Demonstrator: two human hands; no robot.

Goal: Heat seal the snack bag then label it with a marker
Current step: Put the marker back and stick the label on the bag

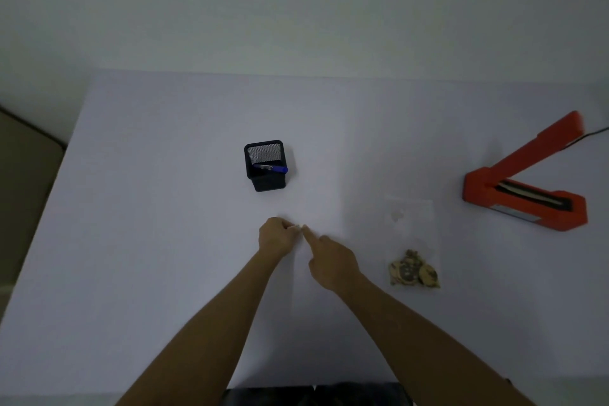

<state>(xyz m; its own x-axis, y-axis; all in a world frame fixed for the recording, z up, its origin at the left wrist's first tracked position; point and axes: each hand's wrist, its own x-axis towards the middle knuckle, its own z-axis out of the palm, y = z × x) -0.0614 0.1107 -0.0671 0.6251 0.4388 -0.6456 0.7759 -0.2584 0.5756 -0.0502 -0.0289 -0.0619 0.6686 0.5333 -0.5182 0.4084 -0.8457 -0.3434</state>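
Both hands meet mid-table: left hand pinched on something small and white, right hand forefinger extended. Clear plastic snack bag untouched; sealing not begun. Next: carry bag to open orange heat sealer.

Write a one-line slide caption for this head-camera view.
Both hands meet mid-table; snack bag lies unsealed beside the open sealer, marker waiting in its holder.

The view is dim and bluish, with soft, even light and only faint shadows on the pale tabletop. Wide-angle distortion bends the table edges, and the raised orange plastic sealer arm is motion-blurred at its tip.
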